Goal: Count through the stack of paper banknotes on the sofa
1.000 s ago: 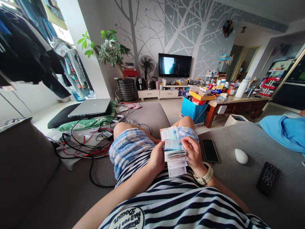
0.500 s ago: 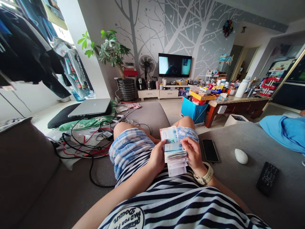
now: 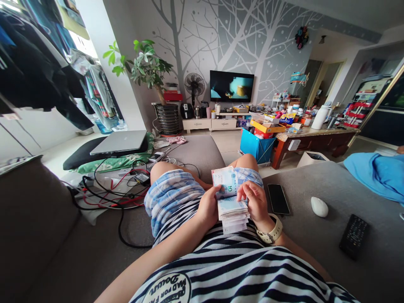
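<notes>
Banknotes [image 3: 232, 205] sit in an overlapping stack above the lap [image 3: 176, 195], 1 note marked 10 [image 3: 226, 181] at the far end. From my remote post I see the left hand [image 3: 208, 207] gripping their side; the right hand [image 3: 255, 203] curls at the opposite edge, whether pinching I can't quite tell

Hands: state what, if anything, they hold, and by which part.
Banknotes: the left hand grips their left edge, thumb on top; the right hand touches their right side, its grip unclear.
</notes>
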Available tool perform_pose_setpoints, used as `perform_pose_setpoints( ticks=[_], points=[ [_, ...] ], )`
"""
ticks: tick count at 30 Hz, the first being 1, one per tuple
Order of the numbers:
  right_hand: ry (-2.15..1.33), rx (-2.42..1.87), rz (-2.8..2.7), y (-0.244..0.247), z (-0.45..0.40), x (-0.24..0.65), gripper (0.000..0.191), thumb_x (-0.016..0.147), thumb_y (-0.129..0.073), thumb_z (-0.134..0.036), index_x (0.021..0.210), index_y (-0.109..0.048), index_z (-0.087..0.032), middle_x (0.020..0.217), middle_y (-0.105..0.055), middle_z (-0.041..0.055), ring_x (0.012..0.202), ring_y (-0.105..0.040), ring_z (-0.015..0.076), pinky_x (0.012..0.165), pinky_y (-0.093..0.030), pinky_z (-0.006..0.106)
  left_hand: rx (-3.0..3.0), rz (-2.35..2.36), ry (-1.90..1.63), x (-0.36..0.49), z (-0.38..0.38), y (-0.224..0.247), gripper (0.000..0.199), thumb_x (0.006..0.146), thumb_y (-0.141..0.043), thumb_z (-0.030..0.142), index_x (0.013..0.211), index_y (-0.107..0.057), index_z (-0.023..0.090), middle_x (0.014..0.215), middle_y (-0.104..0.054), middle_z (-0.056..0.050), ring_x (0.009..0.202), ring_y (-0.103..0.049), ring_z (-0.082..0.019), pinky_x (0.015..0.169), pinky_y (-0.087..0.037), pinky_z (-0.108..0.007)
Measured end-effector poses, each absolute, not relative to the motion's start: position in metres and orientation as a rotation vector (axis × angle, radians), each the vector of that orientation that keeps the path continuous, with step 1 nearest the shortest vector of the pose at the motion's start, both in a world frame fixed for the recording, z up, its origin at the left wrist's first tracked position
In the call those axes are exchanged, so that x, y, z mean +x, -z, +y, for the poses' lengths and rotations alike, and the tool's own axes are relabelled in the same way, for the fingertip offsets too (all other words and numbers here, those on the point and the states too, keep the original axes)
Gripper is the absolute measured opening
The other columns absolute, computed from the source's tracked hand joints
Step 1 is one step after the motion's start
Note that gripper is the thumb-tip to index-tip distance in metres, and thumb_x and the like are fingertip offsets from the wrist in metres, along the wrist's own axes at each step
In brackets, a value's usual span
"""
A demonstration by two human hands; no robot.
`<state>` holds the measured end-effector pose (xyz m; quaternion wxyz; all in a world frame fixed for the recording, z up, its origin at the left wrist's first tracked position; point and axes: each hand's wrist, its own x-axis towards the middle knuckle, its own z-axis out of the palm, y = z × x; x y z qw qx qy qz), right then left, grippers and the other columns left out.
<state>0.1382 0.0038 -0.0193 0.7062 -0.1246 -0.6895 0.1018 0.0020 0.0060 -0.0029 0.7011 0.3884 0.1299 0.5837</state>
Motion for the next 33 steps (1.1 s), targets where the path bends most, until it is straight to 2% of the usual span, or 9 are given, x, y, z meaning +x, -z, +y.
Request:
perform_pose_setpoints(
  ticks=[4,8,11,16,19,24,33],
  points=[
    [-0.287,-0.366,-1.451,0.018,0.015,0.139,0.034,0.085,-0.061,-0.044,0.067,-0.053,-0.017,0.059,-0.052,-0.0015,0.058,-0.049,0.0117,0.062,-0.04,0.026,0.913,0.298,-1.314,-0.001,0.013,0.007,0.006,0.075,-0.06,0.018,0.072,-0.061,0.012,0.067,-0.069,-0.007,0.066,-0.069,-0.021,0.073,-0.055,-0.034],
    [-0.327,-0.422,-1.327,0.017,0.027,0.14,0.034,0.079,-0.068,-0.044,0.071,-0.048,-0.018,0.061,-0.045,-0.0042,0.056,-0.041,0.0092,0.055,-0.035,0.023,1.022,0.28,-1.374,-0.002,0.016,0.01,0.012,0.068,-0.065,0.015,0.079,-0.065,0.012,0.063,-0.067,-0.003,0.055,-0.063,-0.017,0.064,-0.053,-0.03],
    [-0.331,-0.458,-1.342,0.016,0.027,0.139,0.034,0.08,-0.065,-0.046,0.071,-0.047,-0.019,0.061,-0.041,-0.0045,0.055,-0.037,0.0094,0.053,-0.032,0.024,1.062,0.274,-1.387,-0.002,0.015,0.01,0.017,0.064,-0.068,0.013,0.081,-0.066,0.012,0.064,-0.067,-0.003,0.055,-0.062,-0.016,0.061,-0.05,-0.027],
    [-0.279,-0.49,-1.435,0.015,0.017,0.139,0.04,0.084,-0.06,-0.046,0.061,-0.039,-0.02,0.058,-0.035,-0.0033,0.054,-0.032,0.0109,0.051,-0.027,0.027,1.081,0.265,-1.392,-0.001,0.016,0.011,0.014,0.064,-0.065,0.009,0.078,-0.064,0.011,0.062,-0.067,-0.004,0.05,-0.061,-0.015,0.055,-0.049,-0.026],
    [-0.261,-0.491,-1.423,0.015,0.018,0.14,0.041,0.084,-0.06,-0.044,0.059,-0.037,-0.021,0.057,-0.033,-0.003,0.054,-0.03,0.0114,0.05,-0.026,0.028,1.047,0.256,-1.372,0.0,0.017,0.011,0.013,0.07,-0.063,0.011,0.082,-0.066,0.011,0.066,-0.069,-0.005,0.054,-0.064,-0.017,0.06,-0.053,-0.028],
    [-0.239,-0.495,-1.42,0.017,0.02,0.14,0.044,0.086,-0.059,-0.048,0.059,-0.037,-0.021,0.055,-0.034,-0.0028,0.052,-0.032,0.0118,0.049,-0.027,0.028,0.904,0.263,-1.324,0.002,0.014,0.008,0.027,0.079,-0.057,0.018,0.102,-0.067,0.008,0.076,-0.074,-0.01,0.07,-0.071,-0.024,0.075,-0.058,-0.036],
    [-0.212,-0.426,-1.5,0.019,0.013,0.14,0.045,0.09,-0.052,-0.052,0.061,-0.039,-0.021,0.058,-0.034,-0.0017,0.054,-0.033,0.0122,0.051,-0.028,0.028,0.885,0.265,-1.357,0.003,0.014,0.007,0.03,0.081,-0.055,0.019,0.106,-0.067,0.007,0.079,-0.075,-0.011,0.073,-0.073,-0.025,0.077,-0.059,-0.038]
  ],
)
